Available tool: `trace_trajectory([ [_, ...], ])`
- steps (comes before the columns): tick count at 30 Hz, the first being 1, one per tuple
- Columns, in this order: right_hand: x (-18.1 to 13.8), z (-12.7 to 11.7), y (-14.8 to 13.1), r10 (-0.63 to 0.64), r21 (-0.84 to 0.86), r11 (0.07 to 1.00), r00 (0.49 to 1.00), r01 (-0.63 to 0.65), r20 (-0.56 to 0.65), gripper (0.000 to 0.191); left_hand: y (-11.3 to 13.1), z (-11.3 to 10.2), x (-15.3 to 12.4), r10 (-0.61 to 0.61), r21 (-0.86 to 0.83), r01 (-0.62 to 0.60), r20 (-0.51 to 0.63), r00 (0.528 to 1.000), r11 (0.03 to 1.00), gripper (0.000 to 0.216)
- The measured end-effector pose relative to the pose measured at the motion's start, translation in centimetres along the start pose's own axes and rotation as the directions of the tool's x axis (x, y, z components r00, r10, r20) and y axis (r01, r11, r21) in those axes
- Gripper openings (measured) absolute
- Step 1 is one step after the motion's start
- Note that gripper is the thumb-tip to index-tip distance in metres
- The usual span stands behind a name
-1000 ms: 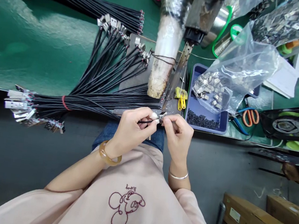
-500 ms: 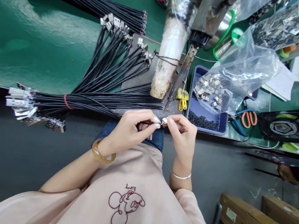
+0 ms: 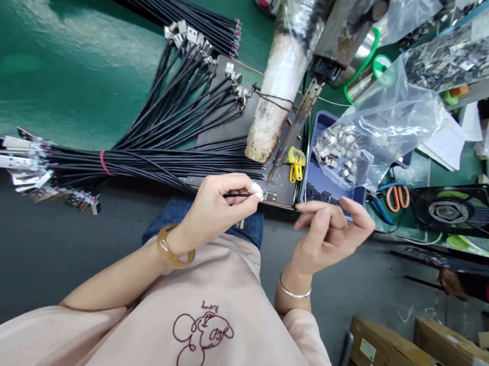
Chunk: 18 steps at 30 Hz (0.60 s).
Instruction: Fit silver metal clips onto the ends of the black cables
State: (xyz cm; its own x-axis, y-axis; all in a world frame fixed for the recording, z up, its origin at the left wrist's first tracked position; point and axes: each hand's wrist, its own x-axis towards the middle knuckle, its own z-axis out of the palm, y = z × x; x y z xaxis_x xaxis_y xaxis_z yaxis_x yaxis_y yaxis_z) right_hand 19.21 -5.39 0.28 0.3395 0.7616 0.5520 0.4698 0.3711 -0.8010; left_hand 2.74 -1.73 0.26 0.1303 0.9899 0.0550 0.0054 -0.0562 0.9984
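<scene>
My left hand point(image 3: 219, 206) pinches the end of a thin black cable point(image 3: 236, 194) that carries a small metal shell point(image 3: 269, 197) at its tip, held at the front edge of a dark metal plate point(image 3: 282, 182). My right hand point(image 3: 329, 235) hovers to the right of it, fingers spread and curled loosely, holding nothing. A fan of black cables point(image 3: 176, 121) with metal connectors lies on the green mat point(image 3: 63, 66) to the left. A soldering iron point(image 3: 299, 118) on a stand points down at the plate.
A blue tray point(image 3: 316, 183) holds a clear bag of metal shells point(image 3: 350, 151) and small black parts. Yellow clip point(image 3: 295, 159), orange-handled scissors point(image 3: 397, 196) and a black fan point(image 3: 455, 212) lie to the right. Cardboard boxes point(image 3: 387, 358) stand on the floor at lower right.
My right hand has let go of the metal shell and moved away to the right, opening its fingers. My left hand still pinches the cable, shifted slightly up toward the plate.
</scene>
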Motion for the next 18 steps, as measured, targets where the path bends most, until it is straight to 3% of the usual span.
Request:
trace_trajectory([
  [5,0.0,0.2,-0.1,-0.004,-0.088,0.996,0.977,0.023,0.214,0.015,0.0,0.3,0.1,-0.020,0.005,0.020,-0.035,0.999,1.000,0.012],
  [9,0.3,0.8,0.3,0.079,-0.051,0.997,0.925,-0.064,0.371,0.005,-0.2,0.5,0.1,-0.017,0.072,0.020,-0.043,0.999,0.997,0.014],
  [13,0.7,1.3,0.6,0.116,-0.023,0.993,0.915,-0.116,0.386,0.005,-0.2,0.6,0.2,-0.001,0.115,0.008,-0.062,0.998,0.993,0.015],
  [18,1.0,1.5,0.5,0.075,-0.001,0.997,0.921,-0.081,0.382,0.007,0.0,0.8,0.3,0.025,0.108,-0.015,-0.093,0.995,0.994,0.013],
])
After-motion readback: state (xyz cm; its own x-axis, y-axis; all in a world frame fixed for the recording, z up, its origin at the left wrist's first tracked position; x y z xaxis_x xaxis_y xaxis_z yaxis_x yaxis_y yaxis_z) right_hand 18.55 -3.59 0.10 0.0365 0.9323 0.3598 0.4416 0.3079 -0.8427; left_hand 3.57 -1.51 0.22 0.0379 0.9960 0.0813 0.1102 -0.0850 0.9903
